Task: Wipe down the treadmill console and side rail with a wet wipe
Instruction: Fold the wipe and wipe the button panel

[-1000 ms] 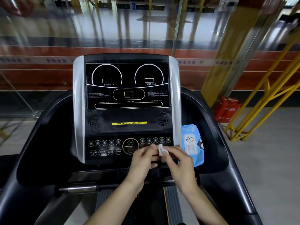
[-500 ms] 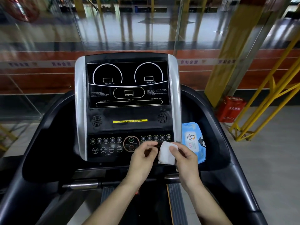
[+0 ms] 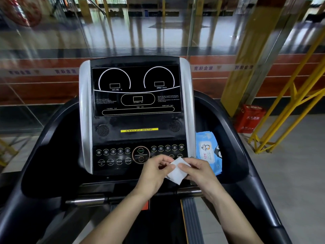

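A white wet wipe (image 3: 176, 170), partly unfolded, is pinched between my left hand (image 3: 154, 170) and my right hand (image 3: 197, 170), just in front of the lower right buttons of the treadmill console (image 3: 137, 103). The console is black with silver side strips and a dark display. A blue wet wipe pack (image 3: 209, 152) lies in the tray to the console's right. The black right side rail (image 3: 260, 191) curves down past my right arm, and the left side rail (image 3: 22, 182) mirrors it.
A metal handlebar (image 3: 88, 200) crosses below the console. A glass wall stands behind the treadmill. A red fire extinguisher box (image 3: 250, 118) and a yellow metal frame (image 3: 288, 110) sit on the floor at the right.
The wipe went from a small bunched piece to a wider, spread sheet between both hands. The hands stayed in front of the lower right buttons.
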`<state>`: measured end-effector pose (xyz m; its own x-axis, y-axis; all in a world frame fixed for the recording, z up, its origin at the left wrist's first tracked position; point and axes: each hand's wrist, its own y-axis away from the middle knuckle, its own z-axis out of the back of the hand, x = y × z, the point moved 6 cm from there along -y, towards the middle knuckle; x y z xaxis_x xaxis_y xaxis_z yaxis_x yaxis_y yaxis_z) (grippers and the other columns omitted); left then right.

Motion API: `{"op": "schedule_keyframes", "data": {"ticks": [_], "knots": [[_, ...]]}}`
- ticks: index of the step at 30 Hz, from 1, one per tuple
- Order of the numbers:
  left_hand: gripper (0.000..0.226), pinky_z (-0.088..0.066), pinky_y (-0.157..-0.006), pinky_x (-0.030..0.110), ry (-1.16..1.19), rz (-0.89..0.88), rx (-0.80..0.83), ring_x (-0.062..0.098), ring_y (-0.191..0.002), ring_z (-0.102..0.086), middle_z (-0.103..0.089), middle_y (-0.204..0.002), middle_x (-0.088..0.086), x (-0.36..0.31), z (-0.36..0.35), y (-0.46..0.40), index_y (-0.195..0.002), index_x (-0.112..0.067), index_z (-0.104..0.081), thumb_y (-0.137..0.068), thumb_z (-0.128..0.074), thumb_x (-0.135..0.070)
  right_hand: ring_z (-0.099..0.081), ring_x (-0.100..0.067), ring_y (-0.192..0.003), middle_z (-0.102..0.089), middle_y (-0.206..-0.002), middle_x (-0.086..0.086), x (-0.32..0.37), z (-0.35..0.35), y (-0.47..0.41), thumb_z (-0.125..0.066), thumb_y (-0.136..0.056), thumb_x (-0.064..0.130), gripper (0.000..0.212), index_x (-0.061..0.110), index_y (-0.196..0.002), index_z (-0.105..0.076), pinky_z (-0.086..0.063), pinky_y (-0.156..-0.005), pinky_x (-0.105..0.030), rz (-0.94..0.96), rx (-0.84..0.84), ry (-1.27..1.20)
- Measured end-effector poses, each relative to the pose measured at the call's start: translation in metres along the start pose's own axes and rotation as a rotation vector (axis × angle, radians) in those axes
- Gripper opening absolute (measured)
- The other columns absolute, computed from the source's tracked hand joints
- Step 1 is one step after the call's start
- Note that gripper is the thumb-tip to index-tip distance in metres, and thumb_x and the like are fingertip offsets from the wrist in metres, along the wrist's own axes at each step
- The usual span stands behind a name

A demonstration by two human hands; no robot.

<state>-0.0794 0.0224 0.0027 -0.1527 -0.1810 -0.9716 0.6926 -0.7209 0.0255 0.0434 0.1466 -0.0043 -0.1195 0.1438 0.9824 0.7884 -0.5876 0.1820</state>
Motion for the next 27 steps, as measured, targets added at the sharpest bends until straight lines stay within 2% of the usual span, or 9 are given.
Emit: {"op": "schedule_keyframes", "data": {"ticks": [6, 10, 13, 15, 18, 20, 22, 24, 27], "knots": [[0.015, -0.054, -0.078, 0.02, -0.11, -0.059, -0.017, -0.002, -0.08, -0.065, -0.074, -0.084, -0.014, -0.002, 0.007, -0.006, -0.095, -0.028, -0.077, -0.09, -0.078, -0.014, -0.075, -0.025, -0.09, -0.079, -0.096, -0.014, 0.009, 0.0, -0.02, -0.076, -0.094, 0.013, 0.004, 0.013, -0.094, -0.08, -0.061, -0.087, -0.047, -0.033, 0.102, 0.197], [0.015, -0.051, -0.092, 0.025, -0.331, -0.184, -0.157, -0.001, -0.099, -0.064, -0.071, -0.106, -0.016, -0.007, 0.025, -0.014, -0.11, -0.026, -0.074, -0.097, -0.069, -0.02, -0.072, -0.015, -0.082, -0.078, -0.084, -0.002, 0.036, 0.029, -0.036, -0.072, -0.097, 0.013, 0.013, 0.018, -0.085, -0.073, -0.056, -0.076, -0.027, 0.141, -0.274, 0.373], [0.027, -0.05, -0.101, 0.044, -0.666, -0.339, -0.234, 0.017, -0.116, -0.059, -0.063, -0.126, -0.008, -0.01, 0.033, -0.017, -0.123, -0.024, -0.068, -0.097, -0.064, -0.022, -0.066, 0.002, -0.081, -0.078, -0.1, 0.002, 0.055, 0.029, -0.032, -0.064, -0.103, 0.015, 0.01, 0.014, -0.108, -0.073, -0.043, -0.075, -0.003, 0.421, -0.513, 0.571], [0.04, -0.044, -0.111, 0.049, -0.824, -0.373, -0.246, 0.022, -0.134, -0.049, -0.054, -0.147, -0.003, -0.009, 0.033, -0.018, -0.137, -0.022, -0.061, -0.097, -0.06, -0.022, -0.071, -0.01, -0.101, -0.075, -0.126, -0.004, 0.046, 0.017, -0.038, -0.065, -0.099, 0.003, 0.027, 0.008, -0.125, -0.069, -0.052, -0.093, -0.015, 0.599, -0.476, 0.757], [0.057, -0.021, -0.128, 0.048, -0.963, -0.406, -0.198, 0.023, -0.16, -0.016, -0.026, -0.171, 0.002, -0.006, 0.029, -0.02, -0.156, -0.018, -0.041, -0.101, -0.053, -0.026, -0.065, -0.03, -0.129, -0.062, -0.146, -0.012, 0.01, -0.004, -0.052, -0.068, -0.09, -0.008, 0.027, 0.002, -0.114, -0.067, -0.058, -0.1, -0.048, 0.795, -0.297, 1.109], [0.065, -0.009, -0.131, 0.05, -1.041, -0.371, -0.187, 0.022, -0.162, -0.001, -0.014, -0.174, 0.001, -0.001, 0.031, -0.023, -0.163, -0.017, -0.027, -0.103, -0.047, -0.032, -0.052, -0.027, -0.143, -0.054, -0.154, -0.012, -0.01, -0.006, -0.055, -0.064, -0.089, -0.011, 0.025, 0.003, -0.11, -0.064, -0.052, -0.109, -0.049, 0.777, -0.242, 1.145], [0.07, -0.002, -0.13, 0.053, -1.079, -0.297, -0.196, 0.021, -0.161, 0.005, -0.006, -0.175, -0.001, 0.005, 0.037, -0.026, -0.165, -0.017, -0.016, -0.105, -0.042, -0.041, -0.038, -0.023, -0.153, -0.042, -0.163, -0.011, -0.024, -0.009, -0.051, -0.059, -0.093, -0.009, 0.04, 0.002, -0.132, -0.059, -0.041, -0.12, -0.046, 0.746, -0.224, 1.146], [0.073, 0.0, -0.129, 0.058, -1.132, -0.281, -0.194, 0.022, -0.161, 0.007, -0.002, -0.175, -0.001, 0.012, 0.04, -0.026, -0.166, -0.016, -0.011, -0.105, -0.04, -0.045, -0.021, -0.021, -0.16, -0.025, -0.171, -0.01, -0.034, -0.013, -0.043, -0.057, -0.101, 0.005, 0.061, 0.004, -0.158, -0.036, -0.027, -0.128, -0.042, 0.71, -0.208, 1.208], [0.076, -0.003, -0.127, 0.065, -1.175, -0.303, -0.163, 0.023, -0.161, 0.011, 0.002, -0.175, -0.001, 0.019, 0.042, -0.024, -0.166, -0.015, -0.008, -0.103, -0.043, -0.04, -0.003, -0.021, -0.162, -0.006, -0.175, -0.009, -0.046, -0.019, -0.034, -0.048, -0.108, 0.035, 0.073, 0.006, -0.165, -0.013, -0.013, -0.132, -0.041, 0.62, -0.222, 1.305]]}}
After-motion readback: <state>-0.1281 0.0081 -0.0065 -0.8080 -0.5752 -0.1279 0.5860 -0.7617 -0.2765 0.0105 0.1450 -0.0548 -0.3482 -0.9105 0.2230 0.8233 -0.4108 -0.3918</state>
